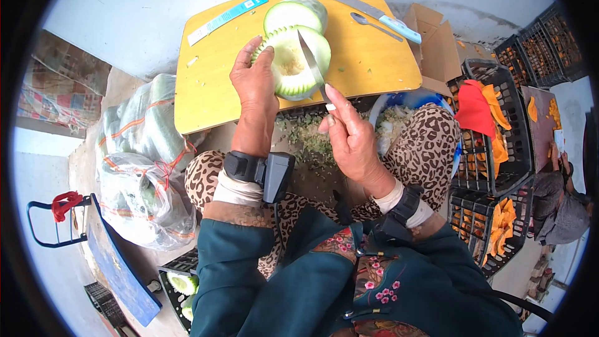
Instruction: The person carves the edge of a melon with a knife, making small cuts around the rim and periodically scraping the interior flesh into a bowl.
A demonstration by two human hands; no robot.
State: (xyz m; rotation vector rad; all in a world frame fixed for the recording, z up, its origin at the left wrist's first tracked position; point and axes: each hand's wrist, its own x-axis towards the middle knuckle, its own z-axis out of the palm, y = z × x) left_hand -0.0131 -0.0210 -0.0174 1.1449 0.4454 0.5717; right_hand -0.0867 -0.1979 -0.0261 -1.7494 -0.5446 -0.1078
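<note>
Melon half (288,56) before second piece (288,17) on table (218,81); spoon (369,24) right of both.

Knife (311,62): handle mostly hidden from me by the right hand (355,150). Rear gourd piece (293,17): lower part hidden by the front piece (282,55). Blue-and-white strip (228,19): print too small for me to read. Basin (405,97): partly covered by the leopard-print knee (425,143). Bagged gourds (143,125): number I cannot tell. Lower-left crate (181,264): partly behind the sleeve (231,262). Co-worker (557,209): small, blurred at the right edge.
</note>
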